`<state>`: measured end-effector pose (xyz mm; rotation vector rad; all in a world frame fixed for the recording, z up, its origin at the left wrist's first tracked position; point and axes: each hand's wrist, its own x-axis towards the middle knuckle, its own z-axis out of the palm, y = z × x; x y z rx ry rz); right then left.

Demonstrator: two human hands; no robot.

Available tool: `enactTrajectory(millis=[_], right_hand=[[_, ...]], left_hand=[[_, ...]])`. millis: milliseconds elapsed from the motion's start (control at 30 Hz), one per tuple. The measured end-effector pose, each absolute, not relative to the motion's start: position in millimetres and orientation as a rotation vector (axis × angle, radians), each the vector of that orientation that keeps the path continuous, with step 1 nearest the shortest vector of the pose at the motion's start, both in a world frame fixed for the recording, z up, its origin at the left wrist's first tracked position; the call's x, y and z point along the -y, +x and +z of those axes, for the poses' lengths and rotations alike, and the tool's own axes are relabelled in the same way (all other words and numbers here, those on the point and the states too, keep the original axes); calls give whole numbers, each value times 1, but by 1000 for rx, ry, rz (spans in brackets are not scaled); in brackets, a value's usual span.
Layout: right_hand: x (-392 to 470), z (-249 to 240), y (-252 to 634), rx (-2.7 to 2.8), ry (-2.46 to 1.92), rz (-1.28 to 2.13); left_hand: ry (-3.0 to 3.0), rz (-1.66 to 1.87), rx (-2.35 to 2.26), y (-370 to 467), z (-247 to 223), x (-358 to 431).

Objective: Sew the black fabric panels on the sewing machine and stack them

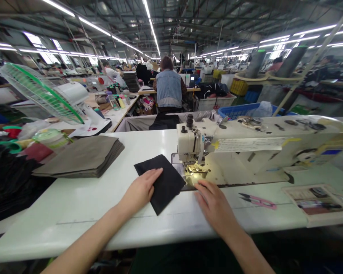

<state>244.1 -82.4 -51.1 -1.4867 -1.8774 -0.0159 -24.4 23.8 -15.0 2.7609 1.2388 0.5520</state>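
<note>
A square black fabric piece [169, 182] lies turned cornerwise on the white table, just left of the sewing machine's needle area. My left hand [141, 187] rests on its left part, fingers stretched flat across the top and the thumb close beside them. The sewing machine [190, 142] stands to the right, its lamp lighting the metal needle plate [198, 173]. In front of that plate is my right hand [213, 201], holding nothing, with thumb and fingers slightly apart and bent. The fabric's right corner reaches the plate's edge, a short way from my right fingertips.
Pink-handled thread snips [258, 201] lie right of my right hand, before a tray of small parts [320, 203]. A stack of grey-brown fabric pieces [82, 156] sits at left, near a fan [45, 93]. Ahead, a person in a denim vest [168, 88] sits facing away.
</note>
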Motion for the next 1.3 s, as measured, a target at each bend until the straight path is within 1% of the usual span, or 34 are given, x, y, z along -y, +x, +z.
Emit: enactTrajectory(millis=[33, 100, 200, 300, 367, 433, 567, 800, 1300], right_hand=[[82, -48, 240, 1880, -1468, 3], [80, -43, 231, 1915, -1428, 64], [76, -42, 222, 1996, -1393, 138], [71, -47, 224, 2028, -1397, 139], [68, -49, 230, 2030, -1389, 138], [66, -49, 237, 2027, -1371, 152], [66, -49, 245, 2021, -1337, 189], [61, -50, 246, 2011, -1383, 169], [59, -49, 246, 2034, -1402, 185]], left_hand=[[2820, 407, -1201, -22, -12, -14], [2873, 228, -1244, -13, -1, 3], [2877, 107, -1281, 0, 13, 14], [2876, 157, -1090, 12, 11, 6], [2854, 179, -917, 18, 2, -2], [2813, 171, -855, 23, -8, -6], [2766, 189, -894, 27, -17, -6], [2770, 158, -871, 29, -11, -12], [2774, 137, -893, 27, -13, -15]])
